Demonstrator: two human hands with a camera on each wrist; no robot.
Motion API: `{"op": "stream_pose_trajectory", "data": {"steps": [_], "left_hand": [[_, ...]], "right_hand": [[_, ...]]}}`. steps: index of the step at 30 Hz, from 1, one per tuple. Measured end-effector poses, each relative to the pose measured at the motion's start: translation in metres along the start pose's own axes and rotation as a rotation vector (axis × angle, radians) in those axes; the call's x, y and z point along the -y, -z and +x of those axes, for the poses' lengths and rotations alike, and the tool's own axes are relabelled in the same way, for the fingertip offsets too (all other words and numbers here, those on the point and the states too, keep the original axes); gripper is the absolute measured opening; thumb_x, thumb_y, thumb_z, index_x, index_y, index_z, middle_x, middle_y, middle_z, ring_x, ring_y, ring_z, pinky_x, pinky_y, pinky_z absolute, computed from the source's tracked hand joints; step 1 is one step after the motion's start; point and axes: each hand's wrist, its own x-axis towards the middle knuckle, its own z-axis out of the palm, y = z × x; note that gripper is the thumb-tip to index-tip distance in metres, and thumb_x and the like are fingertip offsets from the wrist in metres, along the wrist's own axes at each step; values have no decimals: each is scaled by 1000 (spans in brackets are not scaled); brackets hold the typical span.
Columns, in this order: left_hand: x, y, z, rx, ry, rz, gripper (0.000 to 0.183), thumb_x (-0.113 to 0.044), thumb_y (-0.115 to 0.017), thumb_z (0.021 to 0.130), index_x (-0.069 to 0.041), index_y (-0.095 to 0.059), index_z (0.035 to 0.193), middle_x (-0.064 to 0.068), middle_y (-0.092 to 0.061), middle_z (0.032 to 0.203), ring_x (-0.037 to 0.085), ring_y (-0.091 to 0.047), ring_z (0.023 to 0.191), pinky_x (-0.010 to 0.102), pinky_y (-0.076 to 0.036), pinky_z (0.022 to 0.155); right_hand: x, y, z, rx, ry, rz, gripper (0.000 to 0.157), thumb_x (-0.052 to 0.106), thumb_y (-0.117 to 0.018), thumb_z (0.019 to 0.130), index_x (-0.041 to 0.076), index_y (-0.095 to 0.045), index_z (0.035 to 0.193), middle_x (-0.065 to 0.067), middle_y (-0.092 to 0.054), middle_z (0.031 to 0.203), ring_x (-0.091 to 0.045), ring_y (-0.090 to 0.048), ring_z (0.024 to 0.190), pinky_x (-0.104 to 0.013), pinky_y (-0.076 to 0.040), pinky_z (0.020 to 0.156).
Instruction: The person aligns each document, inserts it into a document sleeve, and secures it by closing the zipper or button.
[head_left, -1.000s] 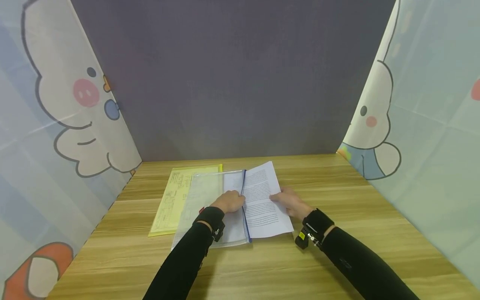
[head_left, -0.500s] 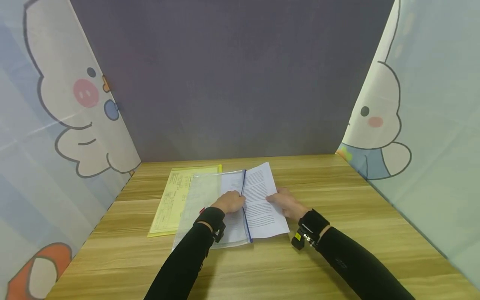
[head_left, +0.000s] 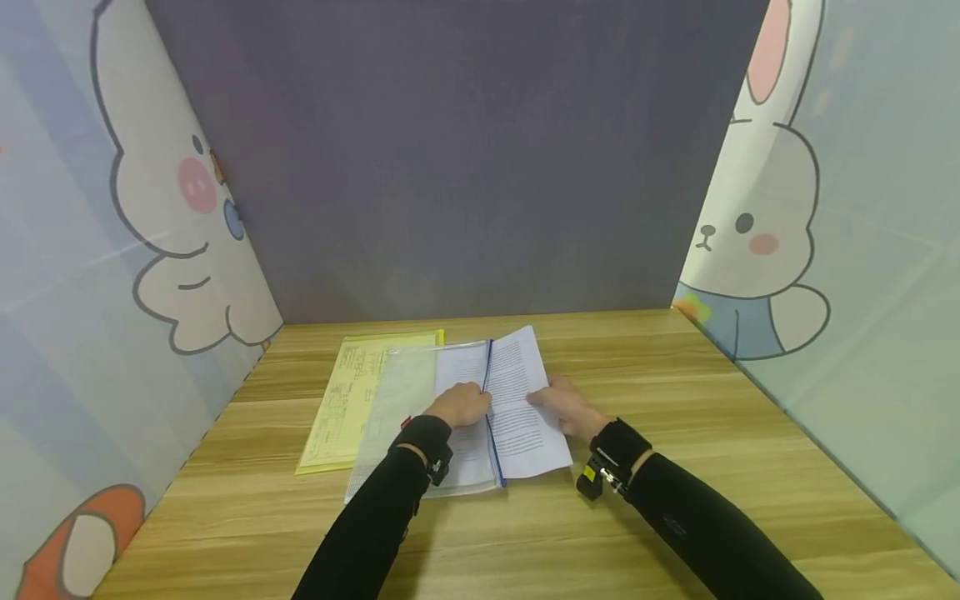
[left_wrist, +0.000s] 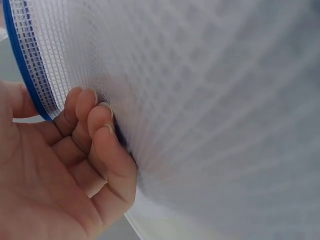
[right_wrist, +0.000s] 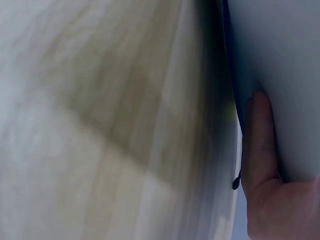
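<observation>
A clear mesh zip pouch (head_left: 408,375) with a blue zipper edge lies in the middle of the table. My left hand (head_left: 461,405) pinches its opening edge; in the left wrist view the curled fingers (left_wrist: 102,120) lie against the mesh, beside the blue zipper (left_wrist: 25,70). Printed white paper (head_left: 517,425) sits partly inside the pouch and partly out past the zipper on the right. My right hand (head_left: 567,407) holds the paper's right edge, thumb on top. In the right wrist view the fingers (right_wrist: 261,135) extend under the sheet (right_wrist: 295,75).
A yellow-edged folder (head_left: 330,417) with a printed form lies at left, partly under the pouch. The wooden table (head_left: 525,542) meets a dark grey panel (head_left: 480,167) at the back. Cartoon-printed cloths (head_left: 862,333) hang on both sides.
My right hand has moved a little left with the paper, and more of the paper is inside the pouch. The left hand stays at the pouch's edge. The head view has shifted slightly.
</observation>
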Motion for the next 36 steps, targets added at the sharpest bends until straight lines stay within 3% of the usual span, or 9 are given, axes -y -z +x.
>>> {"op": "stream_pose_trajectory", "data": {"steps": [10,21,29,36], "left_hand": [[2,-3,2,-5,-4,0,53,-32,-35,105,7,-58,134,18,-64,123,28,-57,97,47,-50,92],[2,-3,0,-14,-16,-3,51,-30,-37,104,7,-60,130,14,-64,109,27,-57,91,44,-50,84],[3,-2,1,-23,-23,-18,51,-30,-36,104,7,-60,130,13,-60,99,27,-57,86,41,-48,75],[4,-2,0,-16,-19,-13,51,-31,-37,105,7,-60,129,12,-60,100,26,-57,86,40,-48,75]], "right_hand": [[-5,-8,3,-14,13,3,41,-3,-57,94,-15,-51,133,-27,-68,109,-31,-71,86,-43,-61,76],[-7,-15,4,30,28,10,41,-4,-56,95,-14,-49,134,-28,-67,111,-34,-71,91,-45,-61,78],[-3,-23,3,13,22,-4,43,-2,-55,95,-14,-49,136,-28,-67,111,-34,-71,92,-45,-61,78],[-7,-20,4,76,59,-29,43,-2,-51,94,-16,-50,135,-27,-68,113,-34,-71,96,-45,-60,80]]}}
